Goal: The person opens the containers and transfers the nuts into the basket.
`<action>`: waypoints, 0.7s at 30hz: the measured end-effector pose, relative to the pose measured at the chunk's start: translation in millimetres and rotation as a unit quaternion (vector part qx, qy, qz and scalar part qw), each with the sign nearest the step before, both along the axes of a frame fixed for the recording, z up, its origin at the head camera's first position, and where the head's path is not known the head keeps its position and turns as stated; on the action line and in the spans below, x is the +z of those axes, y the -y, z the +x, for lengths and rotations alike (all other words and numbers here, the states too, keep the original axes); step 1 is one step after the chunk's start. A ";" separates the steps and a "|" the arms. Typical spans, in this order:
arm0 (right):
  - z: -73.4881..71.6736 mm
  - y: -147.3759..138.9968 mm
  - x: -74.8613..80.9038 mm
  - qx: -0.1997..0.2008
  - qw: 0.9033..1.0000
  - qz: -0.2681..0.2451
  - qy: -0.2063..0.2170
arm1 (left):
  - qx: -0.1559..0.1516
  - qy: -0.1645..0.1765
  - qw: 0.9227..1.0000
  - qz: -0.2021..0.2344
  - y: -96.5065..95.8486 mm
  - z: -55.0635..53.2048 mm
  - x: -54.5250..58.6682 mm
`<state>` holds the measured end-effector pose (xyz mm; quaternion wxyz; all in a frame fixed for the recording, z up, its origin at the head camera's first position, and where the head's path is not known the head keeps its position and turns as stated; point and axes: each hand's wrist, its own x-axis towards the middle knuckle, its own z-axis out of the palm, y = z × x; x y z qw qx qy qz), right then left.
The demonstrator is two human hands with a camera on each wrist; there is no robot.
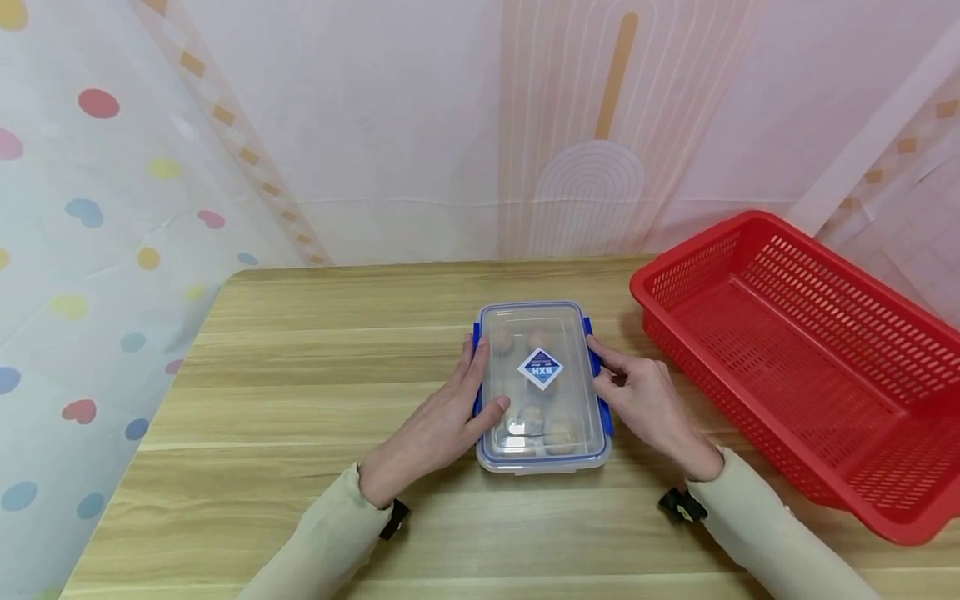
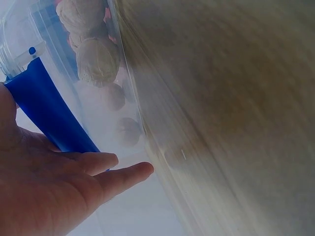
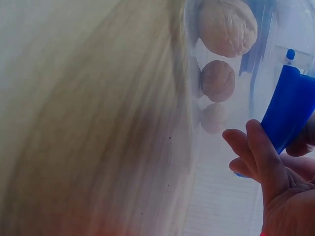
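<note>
"Likely hazard?"

"Rectangular clear plastic box with blue rim (image 1: 543,406): uneven pressure on its right-side blue plastic latch (image 3: 294,103) could skid it across the pale wood-grain table (image 1: 337,358)."

"Hands?"

"Left hand (image 1: 442,421): fingers straight along the side, thumb on top. Right hand (image 1: 648,400): fingers bent, grasping that latch."

"Item's look, place?"

"See-through; one blue-and-white diamond label (image 1: 541,368); wrinkled tan balls (image 3: 218,81) inside. Flat, middle of frame, left of the red perforated plastic basket (image 1: 780,367)."

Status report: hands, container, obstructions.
Left hand on lidded container; right hand at its right-side latch; walnut-like items inside; red basket to right, apparently not blocking.
</note>
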<state>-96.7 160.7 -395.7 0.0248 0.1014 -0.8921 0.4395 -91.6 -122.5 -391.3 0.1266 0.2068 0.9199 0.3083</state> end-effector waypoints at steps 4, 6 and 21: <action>-0.6 1.3 0.3 -0.003 1.000 -0.001 0.002 | 0.002 0.000 1.000 0.000 0.2 0.3 0.0; -0.7 2.0 0.0 -0.005 1.000 -0.002 0.001 | 0.003 0.000 1.000 0.002 0.3 0.5 -0.2; -1.8 3.0 0.5 -0.018 1.000 -0.016 0.016 | 0.007 0.010 1.000 0.018 -1.8 0.1 -0.7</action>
